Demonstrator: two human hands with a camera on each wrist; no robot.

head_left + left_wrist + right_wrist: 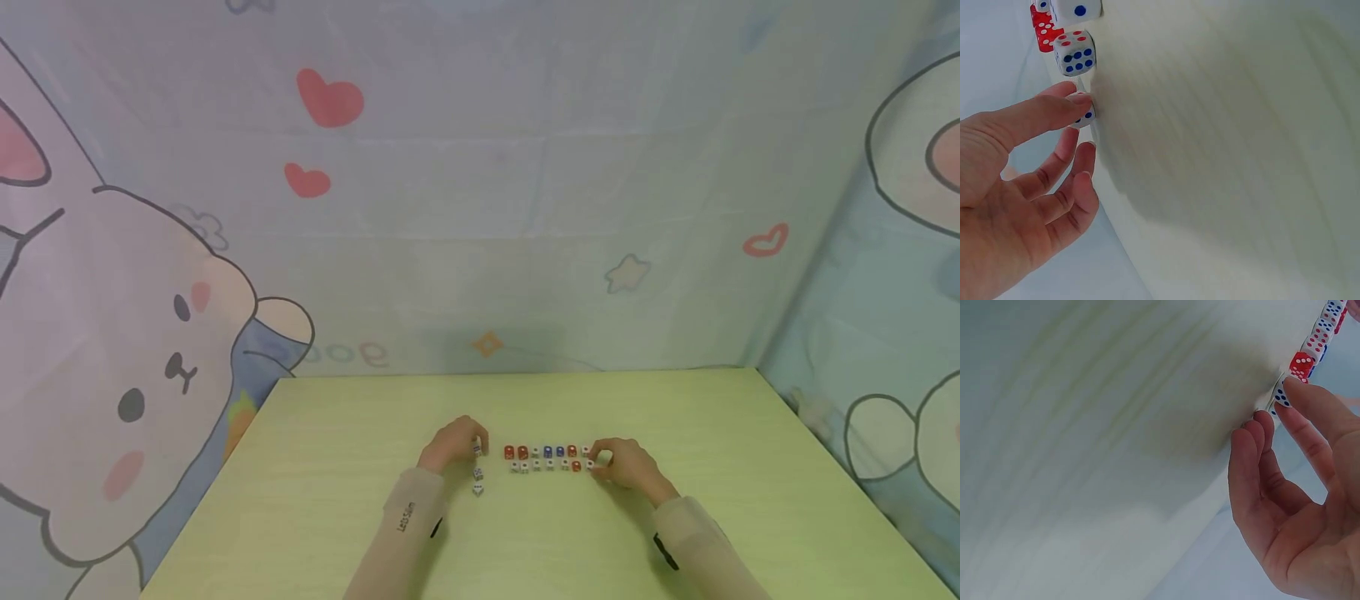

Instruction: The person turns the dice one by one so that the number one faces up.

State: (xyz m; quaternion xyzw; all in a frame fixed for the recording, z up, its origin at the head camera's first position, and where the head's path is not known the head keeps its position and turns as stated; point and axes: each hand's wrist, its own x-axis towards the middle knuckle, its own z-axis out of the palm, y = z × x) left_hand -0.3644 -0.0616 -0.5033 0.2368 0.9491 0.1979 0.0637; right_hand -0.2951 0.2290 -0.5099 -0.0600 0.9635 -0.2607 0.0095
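At the left, my left hand [456, 440] pinches a white die [1087, 117] between thumb and fingers, low over the table. Nearer to me, two white dice [478, 481] lie in line with it. To the right, two rows of small dice run side by side: the back row mixes red dice [516, 452], blue dice [553, 452] and white ones, and the front row is mostly white with one red die [576, 467]. My right hand [628, 463] is at the right end of these rows, its thumb and a finger pinching a white die [1281, 395].
The dice are on a pale yellow-green table [337, 500]. Behind it hangs a cloth backdrop [525, 208] printed with hearts and rabbits, which also covers both sides.
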